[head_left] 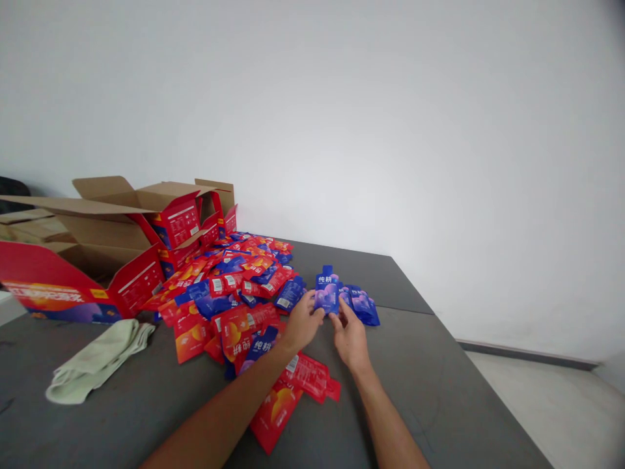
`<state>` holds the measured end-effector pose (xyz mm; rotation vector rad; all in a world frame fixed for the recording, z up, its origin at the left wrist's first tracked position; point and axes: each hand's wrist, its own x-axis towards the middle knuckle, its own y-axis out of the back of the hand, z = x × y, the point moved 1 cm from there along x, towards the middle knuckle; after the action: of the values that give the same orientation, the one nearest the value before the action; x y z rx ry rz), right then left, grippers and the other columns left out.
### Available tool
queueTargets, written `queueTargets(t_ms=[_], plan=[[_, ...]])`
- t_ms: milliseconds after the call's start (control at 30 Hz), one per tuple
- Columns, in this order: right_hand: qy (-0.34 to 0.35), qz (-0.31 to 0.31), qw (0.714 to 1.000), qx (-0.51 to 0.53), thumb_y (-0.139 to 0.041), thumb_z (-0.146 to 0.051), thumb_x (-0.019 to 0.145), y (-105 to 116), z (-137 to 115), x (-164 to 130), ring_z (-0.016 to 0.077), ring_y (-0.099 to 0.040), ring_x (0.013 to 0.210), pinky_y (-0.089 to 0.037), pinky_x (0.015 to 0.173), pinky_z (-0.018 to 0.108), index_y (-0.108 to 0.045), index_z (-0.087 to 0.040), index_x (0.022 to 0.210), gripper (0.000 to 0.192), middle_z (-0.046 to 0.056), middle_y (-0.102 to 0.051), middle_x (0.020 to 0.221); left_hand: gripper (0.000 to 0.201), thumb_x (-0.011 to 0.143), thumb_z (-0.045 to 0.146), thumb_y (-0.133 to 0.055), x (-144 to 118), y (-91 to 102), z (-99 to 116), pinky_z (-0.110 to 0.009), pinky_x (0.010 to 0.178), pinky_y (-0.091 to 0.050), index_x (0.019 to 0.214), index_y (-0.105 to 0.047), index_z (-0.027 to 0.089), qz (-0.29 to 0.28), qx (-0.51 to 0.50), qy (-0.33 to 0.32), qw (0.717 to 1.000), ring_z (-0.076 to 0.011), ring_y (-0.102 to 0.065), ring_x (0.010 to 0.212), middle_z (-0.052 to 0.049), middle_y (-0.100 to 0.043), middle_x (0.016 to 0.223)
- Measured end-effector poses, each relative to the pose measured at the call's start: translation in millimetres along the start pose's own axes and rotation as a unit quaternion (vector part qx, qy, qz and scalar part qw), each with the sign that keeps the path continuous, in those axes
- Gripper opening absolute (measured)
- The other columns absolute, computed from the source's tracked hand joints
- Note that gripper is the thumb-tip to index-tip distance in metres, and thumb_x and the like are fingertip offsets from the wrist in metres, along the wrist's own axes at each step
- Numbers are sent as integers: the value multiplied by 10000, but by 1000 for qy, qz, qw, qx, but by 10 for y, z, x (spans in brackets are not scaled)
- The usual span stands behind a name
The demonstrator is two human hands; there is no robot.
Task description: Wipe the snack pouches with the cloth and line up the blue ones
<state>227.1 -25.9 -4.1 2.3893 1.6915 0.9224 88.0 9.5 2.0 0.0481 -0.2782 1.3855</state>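
Note:
Between my two hands a blue pouch (327, 292) is held upright, its printed front with white characters and purple fruit facing me. My left hand (303, 320) grips its lower left edge. Fingers of my right hand (349, 333) pinch the lower right corner. Just behind and to the right lies a small group of blue pouches (364, 306). To the left spreads a large mixed heap of red pouches (241, 329) and blue ones. One red pouch (312, 376) lies near my left forearm, partly over another red pouch (277, 412).
Open red cardboard boxes (139, 286) with raised brown flaps stand at the left, beside the heap. A folded pale green cloth (100, 361) lies in front of them on the dark grey table (420, 384). A white wall rises behind; the table's right edge drops to a light floor.

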Motion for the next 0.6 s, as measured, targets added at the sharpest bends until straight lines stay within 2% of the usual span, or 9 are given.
queueTargets(t_ms=[67,133,233,333,467,600], plan=[[7,33,999,-25,-525,-386,898,101,81,76,279,-645,1079,-475,984,409,-555,-124,1381,550,160,-660,1262,436,797,104,-543,111,-131,4,-251,648,-558,1228,-573,163,-11,26,-7,1000,-176,-686,860,-108,-702,1097],[8,63,997,-52,-504,-401,911,188,184,144,289,-622,1141,-453,1015,419,-564,-120,1373,544,173,-632,1308,390,790,83,-528,231,-263,-3,-248,641,-554,1157,-637,160,-3,49,-4,999,-163,-684,798,-92,-722,1022],[8,96,990,-100,-465,-398,930,296,353,226,291,-616,1134,-448,1009,427,-581,-96,1350,530,189,-638,1290,395,766,44,-533,409,-451,-64,-233,618,-544,1122,-665,153,17,57,9,998,-140,-668,693,-53,-725,862],[33,111,980,-162,-445,-382,936,373,499,287,299,-579,1123,-432,995,433,-616,-95,1311,502,183,-658,1243,419,764,18,-517,571,-607,-178,-210,604,-531,1132,-672,145,26,119,25,992,-115,-652,625,-31,-718,801],[23,117,965,-233,-440,-356,934,398,664,334,304,-507,1068,-415,930,439,-663,-153,1255,440,146,-692,1155,411,767,31,-540,736,-737,-329,-201,591,-511,1137,-691,126,24,203,49,978,-115,-651,597,-41,-734,808],[-8,129,953,-273,-422,-350,943,363,792,334,307,-443,1137,-368,939,453,-682,-235,1225,400,96,-670,1234,400,771,37,-554,807,-798,-395,-213,630,-508,1133,-704,115,10,265,68,962,-139,-670,637,-56,-746,789]])
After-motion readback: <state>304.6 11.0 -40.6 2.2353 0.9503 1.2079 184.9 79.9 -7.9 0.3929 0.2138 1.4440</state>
